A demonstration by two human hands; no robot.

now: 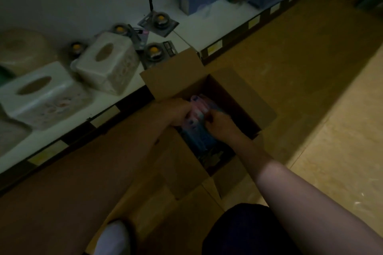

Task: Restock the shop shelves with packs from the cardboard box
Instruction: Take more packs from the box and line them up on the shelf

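Reaching down into the open cardboard box (246, 97), both hands close on one pink-and-blue pack (196, 109) that stands up near the middle of the box. The left grip (178, 112) wraps the pack's side nearest the shelf, fingers curled round it. The right grip (221, 124) pinches the opposite side, fingers bent over the edge. The light is dim and the picture is blurred, so exact finger placement is hard to read. More bluish packs (199, 143) lie lower in the box, on the side nearest the person.

The pack looks like a light, film-wrapped or carded item, probably glossy, so it may slip or buckle if squeezed at its middle. Holding it by its two long sides, as both hands do, should keep it flat, and lifting it straight up should clear the box walls and the raised flap.

The white shelf (116, 97) runs just beyond the box, touching or nearly touching its flap. Two tissue-box covers (105, 62) and several blister packs (158, 20) sit on it, so the pack likely needs a free spot among those.
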